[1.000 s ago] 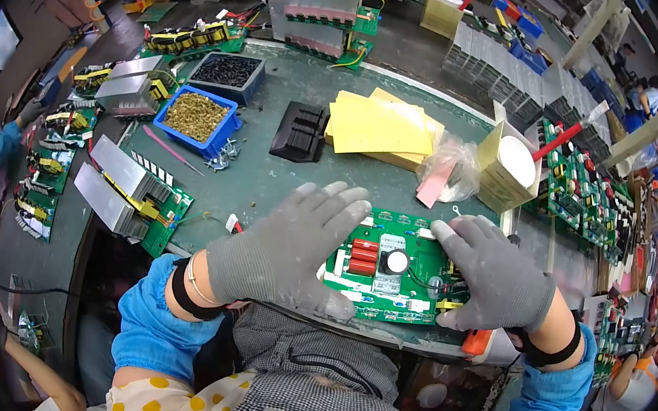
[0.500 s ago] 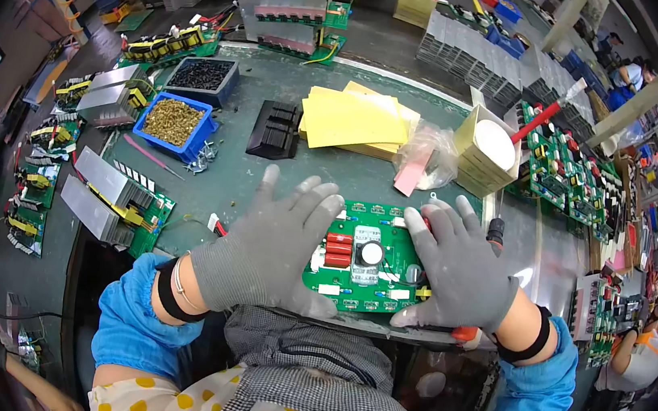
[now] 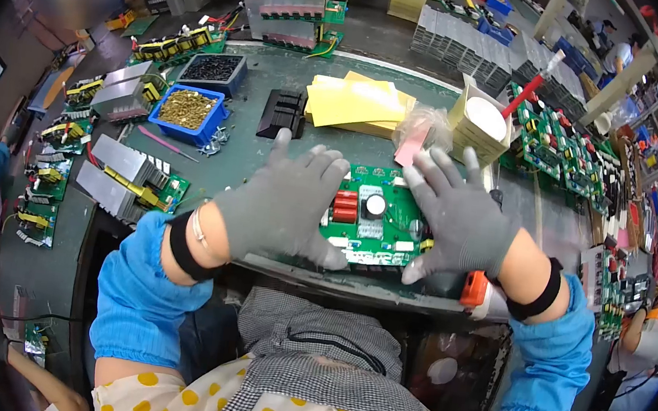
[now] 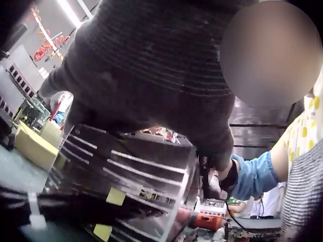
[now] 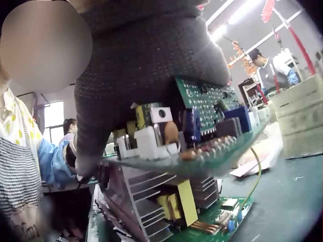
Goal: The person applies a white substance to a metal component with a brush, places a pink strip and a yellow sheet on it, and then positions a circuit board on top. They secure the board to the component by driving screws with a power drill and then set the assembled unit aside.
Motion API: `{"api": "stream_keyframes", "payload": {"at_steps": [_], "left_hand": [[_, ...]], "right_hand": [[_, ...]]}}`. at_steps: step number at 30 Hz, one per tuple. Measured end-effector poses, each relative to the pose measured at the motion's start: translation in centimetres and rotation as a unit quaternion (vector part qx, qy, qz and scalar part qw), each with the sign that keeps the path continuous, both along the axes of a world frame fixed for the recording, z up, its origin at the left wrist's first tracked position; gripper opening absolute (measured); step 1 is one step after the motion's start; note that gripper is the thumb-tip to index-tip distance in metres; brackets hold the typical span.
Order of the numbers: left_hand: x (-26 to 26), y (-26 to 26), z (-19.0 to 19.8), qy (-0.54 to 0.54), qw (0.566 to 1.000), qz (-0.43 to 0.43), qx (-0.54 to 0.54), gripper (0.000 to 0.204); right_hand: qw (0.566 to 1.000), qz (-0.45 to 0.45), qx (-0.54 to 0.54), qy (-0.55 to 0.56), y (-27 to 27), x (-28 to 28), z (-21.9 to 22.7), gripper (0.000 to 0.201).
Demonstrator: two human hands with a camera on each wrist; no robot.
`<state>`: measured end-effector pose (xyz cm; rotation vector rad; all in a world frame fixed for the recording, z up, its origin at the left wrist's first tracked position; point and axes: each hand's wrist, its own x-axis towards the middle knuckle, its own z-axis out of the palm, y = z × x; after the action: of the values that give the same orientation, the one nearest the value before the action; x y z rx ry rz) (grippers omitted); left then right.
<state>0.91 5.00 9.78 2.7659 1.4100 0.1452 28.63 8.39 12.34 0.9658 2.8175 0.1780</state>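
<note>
Between my two grey-gloved hands is a green circuit board point(image 3: 395, 228), with red parts and a round white-topped part, near the table's front edge. My left hand point(image 3: 280, 204) grips its left end, fingers spread toward the far side and thumb at the near edge. The right hand point(image 3: 461, 221) spans the right end the same way. In the left wrist view a finned metal heat sink point(image 4: 146, 174) stands under the left palm. The right wrist view shows the board's edge point(image 5: 217, 154) above more heat sink fins point(image 5: 146, 201) and a lower green board point(image 5: 237, 209).
Yellow sheets point(image 3: 353, 103), a black plastic piece point(image 3: 281, 113) and a box with a white roll point(image 3: 476, 125) lie beyond. To the left are a blue bin of brass-coloured pieces point(image 3: 187, 111) and heat sink boards point(image 3: 125, 178). An orange-handled tool point(image 3: 475, 289) is by my right wrist.
Both hands and the board have shifted slightly away from the table's front edge. The right hand's fingers have straightened and spread. The head view has shifted too.
</note>
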Motion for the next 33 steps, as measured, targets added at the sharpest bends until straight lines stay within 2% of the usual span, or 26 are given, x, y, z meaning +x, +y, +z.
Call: {"api": "stream_keyframes", "payload": {"at_steps": [2,4,8,10,12,16,18,20,21,22,24,25,27,30,33], "left_hand": [[0.5,0.0,0.7,0.040,0.999,0.007,-0.020,0.115],[1.4,0.3,1.9,0.080,0.993,0.035,-0.078,0.113],[2.4,0.6,3.2,0.110,0.981,0.073,-0.145,0.105],[1.9,0.6,2.0,0.058,0.991,0.058,-0.107,0.100],[2.0,0.7,2.1,0.060,0.990,0.053,-0.117,0.098],[1.3,0.3,1.5,0.000,0.992,0.037,-0.121,0.094],[0.7,0.2,0.1,-0.023,0.998,0.029,-0.059,0.097],[0.0,-0.5,-2.1,-0.079,0.994,0.064,0.045,0.102],[-0.2,-1.3,-1.0,-0.130,0.987,0.090,-0.006,0.101],[-1.1,-2.3,-0.4,-0.224,0.967,0.119,-0.039,0.086],[-3.4,-3.9,-2.1,-0.446,0.871,0.192,-0.069,0.064],[-4.7,-5.3,-2.0,-0.494,0.828,0.222,-0.145,0.059],[-6.9,-8.4,-1.5,-0.579,0.714,0.271,-0.285,0.049],[-8.5,-10.6,-3.7,-0.617,0.581,0.350,-0.399,0.041],[-8.5,-9.8,-7.4,-0.744,0.406,0.312,-0.428,0.034]], "right_hand": [[0.999,-0.007,0.033,0.028,-0.3,-0.7,0.8,0.127],[0.988,0.029,0.046,0.147,-0.1,-1.8,1.2,0.122],[0.993,-0.007,-0.031,0.117,-1.0,-5.2,1.8,0.110],[0.993,-0.030,-0.097,0.060,-0.9,-6.7,2.5,0.103],[0.990,-0.074,-0.122,0.011,-0.3,-7.8,1.7,0.098],[0.982,-0.066,-0.174,0.021,0.7,-7.9,0.5,0.092],[0.982,-0.066,-0.177,0.016,0.2,-8.1,1.0,0.089],[0.980,-0.080,-0.179,-0.015,0.0,-8.7,1.5,0.097],[0.980,-0.083,-0.180,-0.026,-0.1,-8.9,1.7,0.099],[0.979,-0.086,-0.180,-0.038,-0.3,-9.2,2.0,0.102],[0.976,-0.087,-0.189,-0.059,-0.7,-9.6,2.6,0.107],[0.976,-0.086,-0.188,-0.068,-0.7,-9.7,2.7,0.107],[0.974,-0.092,-0.189,-0.089,-0.5,-10.0,2.8,0.106],[0.975,-0.090,-0.185,-0.090,-0.5,-9.9,2.6,0.106],[0.976,-0.080,-0.182,-0.088,-0.6,-9.9,2.8,0.105]]}}
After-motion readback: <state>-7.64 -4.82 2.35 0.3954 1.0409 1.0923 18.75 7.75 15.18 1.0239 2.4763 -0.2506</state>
